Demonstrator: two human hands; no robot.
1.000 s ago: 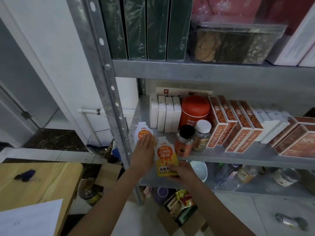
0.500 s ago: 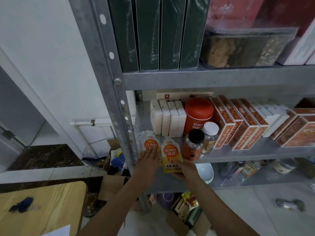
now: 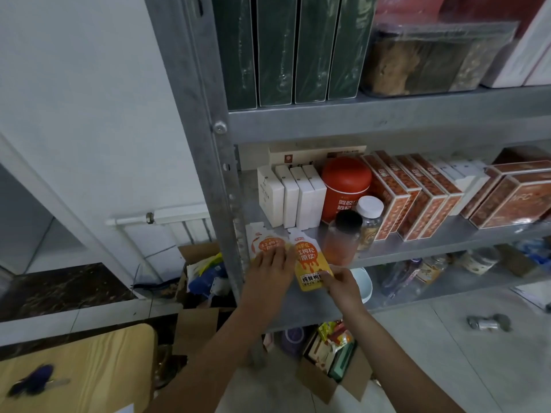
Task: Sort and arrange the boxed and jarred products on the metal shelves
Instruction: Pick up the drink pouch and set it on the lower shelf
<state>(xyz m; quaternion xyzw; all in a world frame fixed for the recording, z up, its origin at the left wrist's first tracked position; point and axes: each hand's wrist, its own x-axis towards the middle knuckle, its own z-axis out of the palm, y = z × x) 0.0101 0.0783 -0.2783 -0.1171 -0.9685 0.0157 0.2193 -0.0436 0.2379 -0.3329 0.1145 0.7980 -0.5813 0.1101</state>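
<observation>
From here, the left hand (image 3: 269,271) covers the lower half of the left pouch (image 3: 264,241). The right hand (image 3: 343,286) hides a bottom corner of the right pouch (image 3: 308,260). I see the black-lidded jar (image 3: 343,236) only as a smear. The green boxes (image 3: 283,49) run off the top edge. I can't make out the lower jars (image 3: 477,260).

At the middle shelf's (image 3: 447,236) near left edge, a left pouch (image 3: 262,244) and a right pouch (image 3: 308,263) are set side by side. Small boxes (image 3: 290,201) are stood behind them, a canister (image 3: 346,186) right of those, and jars (image 3: 341,239) before it.
</observation>
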